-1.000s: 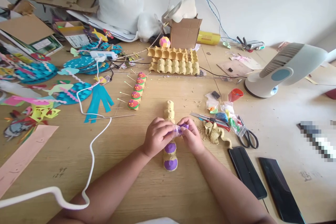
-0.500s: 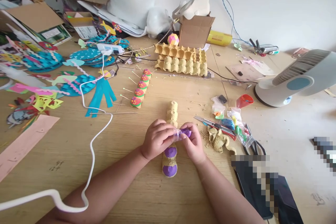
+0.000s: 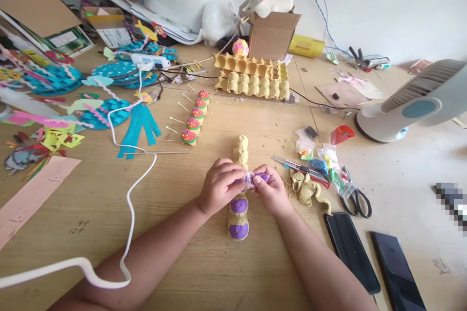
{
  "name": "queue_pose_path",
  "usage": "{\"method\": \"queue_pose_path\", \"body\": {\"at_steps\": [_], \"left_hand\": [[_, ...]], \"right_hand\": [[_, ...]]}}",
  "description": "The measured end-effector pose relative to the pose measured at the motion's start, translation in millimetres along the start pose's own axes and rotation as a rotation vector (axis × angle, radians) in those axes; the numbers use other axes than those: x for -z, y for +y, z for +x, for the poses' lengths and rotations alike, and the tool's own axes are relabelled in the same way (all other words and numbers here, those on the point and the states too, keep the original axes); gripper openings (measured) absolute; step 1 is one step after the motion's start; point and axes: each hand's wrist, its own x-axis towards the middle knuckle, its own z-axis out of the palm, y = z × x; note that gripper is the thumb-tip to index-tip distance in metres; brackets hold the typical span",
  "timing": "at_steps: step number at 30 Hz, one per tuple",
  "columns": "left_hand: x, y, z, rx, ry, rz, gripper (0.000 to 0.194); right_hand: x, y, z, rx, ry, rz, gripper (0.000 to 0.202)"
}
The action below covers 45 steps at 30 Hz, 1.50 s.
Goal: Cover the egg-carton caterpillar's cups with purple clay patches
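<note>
My left hand [image 3: 223,185] is closed on the clear end of a small plastic bag [image 3: 248,180] with purple modelling clay [image 3: 261,178] in it. My right hand [image 3: 270,191] pinches the clay end of the same bag between thumb and fingers. Both hands are just above a strip of egg carton [image 3: 241,153], which lies lengthwise on the table and is partly hidden by them. Two of its near bumps carry purple clay caps [image 3: 239,231]; the far bumps are bare pulp.
Several finished caterpillar heads in a row [image 3: 196,116] lie far left of the strip. To the right are a utility knife [image 3: 297,167], torn carton scraps [image 3: 305,189], scissors [image 3: 356,202] and a phone [image 3: 352,252]. A white cable [image 3: 130,204] crosses the left side; a fan [image 3: 401,107] stands right.
The view has shifted slightly. Both hands still hold the bag over the strip, and slightly more purple clay shows at the right hand.
</note>
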Motion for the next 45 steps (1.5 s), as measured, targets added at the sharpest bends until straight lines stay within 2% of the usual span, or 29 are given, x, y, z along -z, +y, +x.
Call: {"method": "queue_pose_path", "body": {"at_steps": [16,27,35,40,45], "left_hand": [[1.4,2.4,2.0,-0.018,0.025,-0.018,0.012],[1.1,3.0,4.1,-0.02,0.072,-0.076,0.011],[3.8,7.9,4.7,-0.044,0.006,0.006,0.013],[8.1,15.0,11.4,-0.049,0.027,-0.039,0.013],[16.6,20.8,17.2,-0.003,0.046,-0.071,0.008]], "right_hand": [[-7.7,-4.1,1.7,-0.033,-0.09,0.225,0.043],[-4.0,-2.8,2.4,-0.041,-0.128,0.232,0.039],[-8.3,0.2,0.7,0.049,-0.071,0.166,0.037],[-14.0,-12.1,-0.8,0.12,-0.122,0.156,0.034],[-22.2,-43.4,-7.0,0.116,-0.153,0.006,0.037]]}}
